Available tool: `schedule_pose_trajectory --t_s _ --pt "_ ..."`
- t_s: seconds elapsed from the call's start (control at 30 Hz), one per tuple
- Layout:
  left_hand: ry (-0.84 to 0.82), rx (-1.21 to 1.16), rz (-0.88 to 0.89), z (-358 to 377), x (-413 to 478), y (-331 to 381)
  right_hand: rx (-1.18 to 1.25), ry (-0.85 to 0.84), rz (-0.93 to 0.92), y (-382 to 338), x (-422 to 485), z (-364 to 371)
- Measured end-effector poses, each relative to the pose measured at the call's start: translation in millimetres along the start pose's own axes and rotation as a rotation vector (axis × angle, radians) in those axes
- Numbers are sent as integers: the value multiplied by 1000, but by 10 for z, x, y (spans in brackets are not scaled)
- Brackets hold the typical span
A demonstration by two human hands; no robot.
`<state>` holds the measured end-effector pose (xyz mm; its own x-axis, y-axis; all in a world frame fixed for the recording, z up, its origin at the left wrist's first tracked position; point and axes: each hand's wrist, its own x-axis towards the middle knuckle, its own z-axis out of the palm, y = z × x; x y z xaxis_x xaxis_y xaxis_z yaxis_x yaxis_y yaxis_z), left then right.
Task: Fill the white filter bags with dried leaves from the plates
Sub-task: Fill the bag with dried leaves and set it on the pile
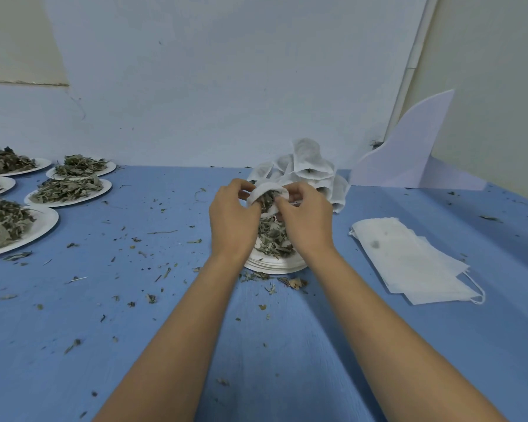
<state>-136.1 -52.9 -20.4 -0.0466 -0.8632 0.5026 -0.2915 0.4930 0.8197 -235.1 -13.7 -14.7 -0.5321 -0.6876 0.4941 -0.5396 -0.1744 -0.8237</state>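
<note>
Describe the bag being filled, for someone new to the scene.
On the blue table, find the plate stack before the heap of filled bags. Above it, left hand and right hand pinch one bag: the only one held open, leaves showing.

— Where is the bag you're filling?
— At the centre of the frame. The open bag [267, 190] is white, its mouth is spread toward you, and your left hand [232, 217] and right hand [305, 220] pinch its rim. Dried leaves [269, 198] show inside.
— And under it?
— A stack of white plates [275, 264] with a grey-green leaf pile [273, 239] on top.
— Your other bags?
— Filled bags [310, 166] are heaped just behind, right of centre. Flat empty bags [409, 260] lie fanned out at the right.
— More leaves?
— Several heaped plates [48, 220] cluster at the left edge.
</note>
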Motion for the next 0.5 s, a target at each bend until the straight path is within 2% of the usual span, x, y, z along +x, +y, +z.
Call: schedule_pose_trajectory --t_s 0.07,0.13,0.17,0.27,0.37,0.43,0.5 --pt "-35 -84 -57 -4 3 29 85 -70 78 -2 19 -3" --pt "25 -139 -123 -46 18 42 190 -151 122 14 57 -30" --pt "85 -154 -159 -78 34 35 168 -189 99 31 78 -65" --pt "261 -282 -314 -173 108 -30 -159 -413 -33 109 117 -202" --pt "387 -562 -497 -219 177 -79 -412 -671 -55 203 96 -258" --pt "466 -727 -580 -240 206 -83 -520 -747 -53 266 70 -226" --pt "513 -813 -610 -268 224 -86 -548 -754 -55 299 63 -195"
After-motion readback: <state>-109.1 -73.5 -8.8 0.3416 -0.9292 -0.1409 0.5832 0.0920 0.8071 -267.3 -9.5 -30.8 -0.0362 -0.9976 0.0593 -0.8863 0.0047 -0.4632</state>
